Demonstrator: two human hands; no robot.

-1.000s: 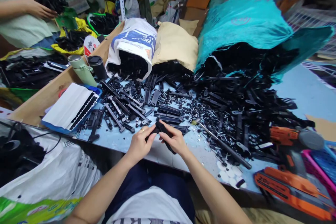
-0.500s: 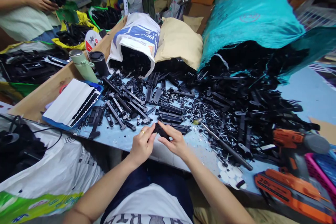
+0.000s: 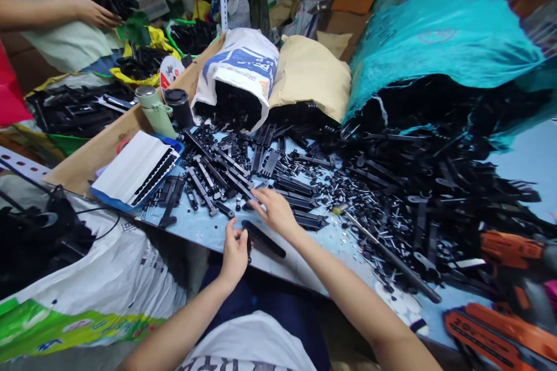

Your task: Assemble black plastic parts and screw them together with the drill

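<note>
A black bar [image 3: 266, 241] slants at the bench's [image 3: 198, 236] front edge, its upper end by the fingertips of the person's left hand [image 3: 235, 252]. That hand is closed, thumb against fingers, on a dark piece [image 3: 249, 248] mostly hidden by the grip; whether bar and piece are joined cannot be told. The right hand [image 3: 277, 212] reaches above and beyond the bar, fingers stretched leftward among the loose parts [image 3: 202, 185]; whether they grasp one cannot be told.

Just right of that hand, dark channels [image 3: 300, 203] lie side by side. Farther right are scattered screws [image 3: 350, 192], with a rod [image 3: 391, 256] lying slantwise through them. White discs [image 3: 397, 297] sit near the front edge, and an orange drill [image 3: 489, 333] is at the right corner.

On the left, papers [image 3: 134, 169] lie on a blue tray [image 3: 114, 200], near a green flask [image 3: 157, 117] and a black cup [image 3: 178, 108] beside the wooden board [image 3: 98, 153]. Behind the parts, a white sack [image 3: 243, 52], a tan sack [image 3: 310, 76] and a teal sack [image 3: 448, 29] stand in a row. At upper left, a co-worker's hand [image 3: 93, 11] holds black parts [image 3: 114, 0].
</note>
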